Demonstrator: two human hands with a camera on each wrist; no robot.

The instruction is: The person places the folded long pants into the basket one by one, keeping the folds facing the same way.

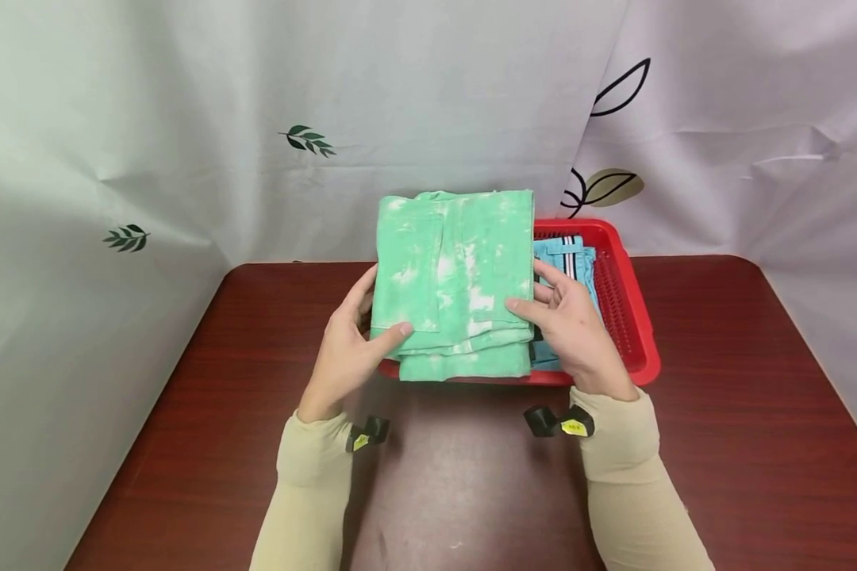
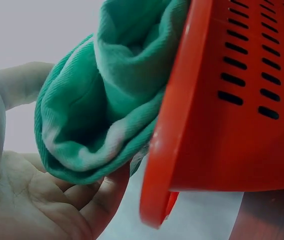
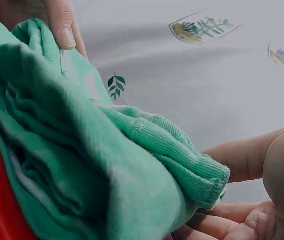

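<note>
A folded green garment (image 1: 464,270) with white tie-dye patches and a stitched pocket is held over the left part of a red plastic basket (image 1: 639,317). My left hand (image 1: 343,341) grips its left edge, thumb on top and fingers underneath. On the opposite edge, my right hand (image 1: 571,317) holds it the same way, thumb over the front. Thick rolled layers of the green garment (image 2: 111,100) show beside the basket rim (image 2: 174,125) in the left wrist view. Folded blue clothing (image 1: 560,250) with a striped band lies in the basket, partly hidden by the garment and my right hand.
The basket stands on a dark red-brown wooden table (image 1: 728,381), near its back edge. Behind and to both sides hangs a pale curtain (image 1: 436,95) with leaf prints. Black straps with small devices (image 1: 543,420) sit at both wrists.
</note>
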